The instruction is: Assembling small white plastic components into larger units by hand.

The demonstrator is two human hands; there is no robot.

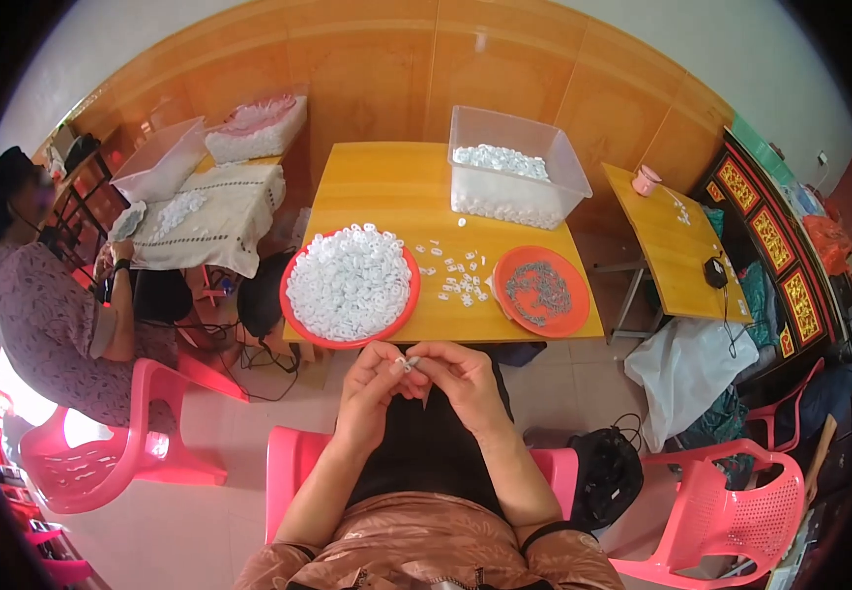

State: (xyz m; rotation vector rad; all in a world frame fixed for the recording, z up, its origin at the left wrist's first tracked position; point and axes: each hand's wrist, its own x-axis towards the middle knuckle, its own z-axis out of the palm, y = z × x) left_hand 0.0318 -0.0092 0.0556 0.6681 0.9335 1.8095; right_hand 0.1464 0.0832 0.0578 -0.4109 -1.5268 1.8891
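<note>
Both hands meet over my lap, just in front of the table's near edge. My left hand (372, 379) pinches a small white plastic piece (403, 363) between thumb and fingertips. Against it, my right hand (458, 379) is closed too, its fingertips on something small and greyish that I cannot make out. A red basin (414, 304) heaped with white oval pieces (351, 285) stands on the table to the left. More white pieces (463, 283) lie loose in the middle. An orange-red round tray (571, 320) with small grey metal parts (541, 292) sits on the right.
A clear plastic bin (519, 202) of white pieces stands at the back of the yellow table (377, 177). On my left, a person (62, 285) sits at a cloth-covered table (239, 221). Pink chairs (731, 511) and a black bag (608, 477) are to the right.
</note>
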